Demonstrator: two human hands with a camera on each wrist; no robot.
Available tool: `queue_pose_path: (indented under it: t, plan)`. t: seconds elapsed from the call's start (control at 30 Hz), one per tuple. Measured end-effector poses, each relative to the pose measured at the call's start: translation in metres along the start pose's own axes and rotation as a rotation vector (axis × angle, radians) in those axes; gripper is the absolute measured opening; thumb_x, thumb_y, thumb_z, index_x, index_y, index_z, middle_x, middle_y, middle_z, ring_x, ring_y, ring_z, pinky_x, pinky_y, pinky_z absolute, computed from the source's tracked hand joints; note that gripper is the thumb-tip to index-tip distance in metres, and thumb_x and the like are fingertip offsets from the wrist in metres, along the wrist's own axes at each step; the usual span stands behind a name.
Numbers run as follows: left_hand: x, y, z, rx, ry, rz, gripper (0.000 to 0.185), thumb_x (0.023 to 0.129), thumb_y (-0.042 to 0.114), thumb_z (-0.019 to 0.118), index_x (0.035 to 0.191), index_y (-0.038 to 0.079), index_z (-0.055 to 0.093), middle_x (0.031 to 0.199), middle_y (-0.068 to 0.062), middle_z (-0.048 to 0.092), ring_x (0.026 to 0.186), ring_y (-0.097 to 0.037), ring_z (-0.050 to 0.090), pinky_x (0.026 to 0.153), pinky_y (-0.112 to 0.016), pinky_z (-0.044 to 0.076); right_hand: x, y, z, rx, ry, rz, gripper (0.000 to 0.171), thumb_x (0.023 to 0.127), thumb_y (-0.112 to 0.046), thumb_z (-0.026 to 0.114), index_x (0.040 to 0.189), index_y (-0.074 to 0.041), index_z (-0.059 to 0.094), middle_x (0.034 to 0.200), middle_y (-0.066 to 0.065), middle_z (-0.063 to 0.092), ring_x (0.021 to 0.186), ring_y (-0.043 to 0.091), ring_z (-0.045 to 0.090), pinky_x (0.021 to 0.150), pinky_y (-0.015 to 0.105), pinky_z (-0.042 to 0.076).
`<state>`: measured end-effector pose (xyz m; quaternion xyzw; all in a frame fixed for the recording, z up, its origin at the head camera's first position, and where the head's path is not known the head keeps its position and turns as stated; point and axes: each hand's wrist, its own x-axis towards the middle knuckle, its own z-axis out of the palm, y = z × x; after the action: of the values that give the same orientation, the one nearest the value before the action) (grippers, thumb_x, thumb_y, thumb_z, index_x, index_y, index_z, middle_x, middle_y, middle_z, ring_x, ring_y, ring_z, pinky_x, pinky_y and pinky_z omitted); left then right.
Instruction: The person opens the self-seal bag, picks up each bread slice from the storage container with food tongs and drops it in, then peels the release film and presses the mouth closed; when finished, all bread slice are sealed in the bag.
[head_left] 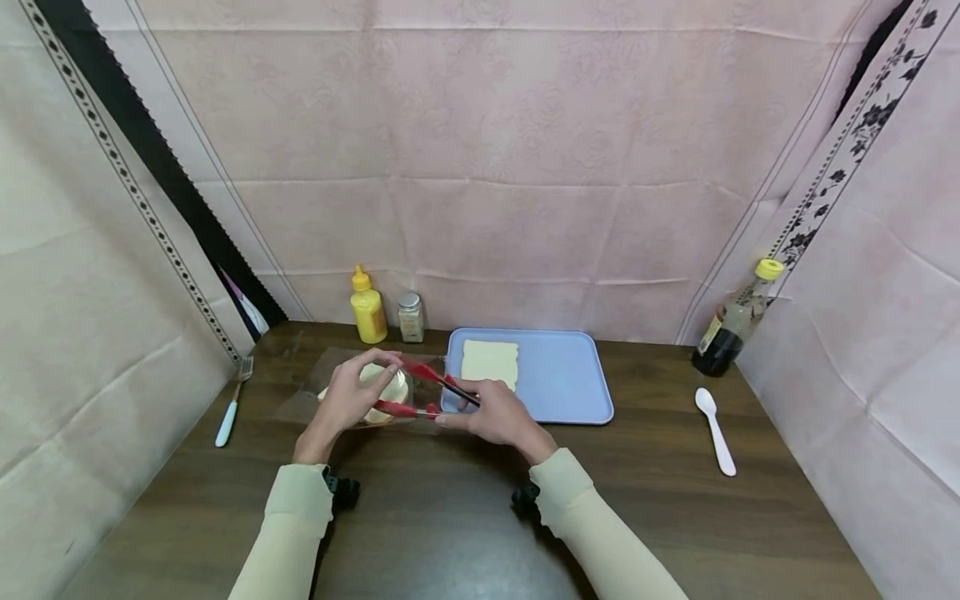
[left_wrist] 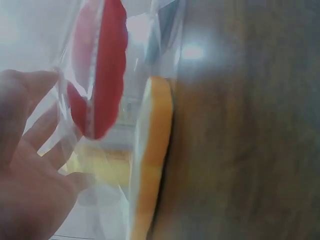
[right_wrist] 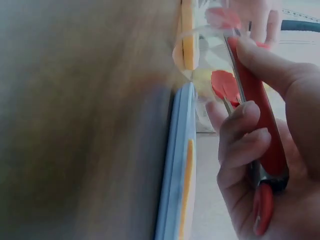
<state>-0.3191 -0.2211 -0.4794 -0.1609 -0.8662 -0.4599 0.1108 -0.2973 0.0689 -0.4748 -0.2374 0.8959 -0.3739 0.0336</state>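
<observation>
My right hand (head_left: 495, 412) grips a pair of red-and-black tongs (right_wrist: 257, 105) by the handle, fingers wrapped round it. The tongs' red tips are spread apart and reach left, over a clear plastic bag (head_left: 311, 392). Inside the bag lies sliced bread (left_wrist: 155, 145) with an orange-brown crust, partly hidden by the hand and tongs. My left hand (head_left: 352, 392) holds the bag's clear film at the mouth; in the left wrist view, fingers lie behind the film. Right of the bag, a blue tray (head_left: 562, 375) carries one pale bread slice (head_left: 490, 361).
A yellow squeeze bottle (head_left: 368, 310) and a small shaker jar (head_left: 411, 317) stand behind the bag. A fork (head_left: 233, 404) lies at the left edge. To the right are a white spoon (head_left: 716, 432) and a dark-sauce bottle (head_left: 731, 325) near the cloth wall.
</observation>
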Motion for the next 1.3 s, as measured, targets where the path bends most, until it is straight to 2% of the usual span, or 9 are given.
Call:
queue_pose_path:
  t: [0.17,0.33,0.47,0.6,0.77,1.03,1.3]
  plan:
    - [-0.001,-0.001,0.005,0.016,0.042,0.015,0.018,0.109,0.032,0.069,0.122,0.022,0.076,0.126,-0.005,0.078,0.129,-0.032,0.067,0.116,-0.068,0.045,-0.021,0.0,-0.003,-0.033,0.056,0.02,0.067,0.091,-0.056,0.084,0.147,-0.023,0.067,0.086,-0.002,0.063,0.069,0.015,0.052,0.057,0.029,0.043]
    - [0.001,-0.004,0.009,0.018,0.07,0.036,0.013,0.108,0.028,0.07,0.118,0.021,0.076,0.122,-0.006,0.08,0.131,-0.033,0.068,0.123,-0.065,0.038,-0.044,0.006,-0.014,-0.02,0.102,0.035,0.07,0.092,-0.054,0.085,0.149,-0.019,0.065,0.09,-0.003,0.062,0.069,0.013,0.049,0.057,0.027,0.041]
    - [0.002,-0.005,0.009,0.031,0.067,0.027,0.014,0.108,0.029,0.071,0.118,0.021,0.075,0.124,-0.007,0.08,0.132,-0.033,0.069,0.122,-0.062,0.042,-0.056,0.016,-0.025,-0.025,0.159,0.051,0.073,0.089,-0.053,0.088,0.147,-0.014,0.067,0.093,-0.003,0.066,0.073,0.014,0.052,0.06,0.027,0.044]
    - [0.001,-0.006,0.009,0.048,0.06,0.002,0.015,0.108,0.029,0.07,0.119,0.021,0.075,0.127,-0.008,0.079,0.132,-0.034,0.068,0.119,-0.061,0.045,-0.061,0.029,-0.036,-0.062,0.254,0.081,0.082,0.088,-0.051,0.09,0.153,-0.01,0.062,0.101,0.004,0.073,0.079,0.017,0.055,0.064,0.028,0.045]
    - [0.002,-0.006,0.009,0.047,0.026,-0.032,0.017,0.109,0.032,0.068,0.122,0.021,0.074,0.132,-0.009,0.077,0.135,-0.035,0.066,0.12,-0.065,0.044,-0.064,0.04,-0.05,-0.128,0.345,0.196,0.093,0.085,-0.053,0.091,0.16,-0.014,0.054,0.097,0.008,0.07,0.081,0.02,0.054,0.057,0.03,0.04]
    - [0.002,-0.005,0.011,0.045,0.035,-0.021,0.015,0.109,0.029,0.069,0.12,0.02,0.075,0.128,-0.008,0.079,0.132,-0.034,0.068,0.118,-0.063,0.045,-0.068,0.051,-0.055,-0.146,0.252,0.261,0.096,0.084,-0.055,0.091,0.161,-0.013,0.052,0.097,0.009,0.068,0.088,0.023,0.058,0.057,0.032,0.043]
    - [0.001,-0.005,0.01,0.058,0.031,-0.012,0.015,0.108,0.028,0.07,0.12,0.02,0.076,0.126,-0.007,0.079,0.129,-0.033,0.07,0.117,-0.062,0.047,-0.083,0.064,-0.065,-0.141,0.239,0.326,0.1,0.085,-0.058,0.089,0.163,-0.01,0.049,0.088,0.008,0.056,0.083,0.022,0.053,0.051,0.03,0.039]
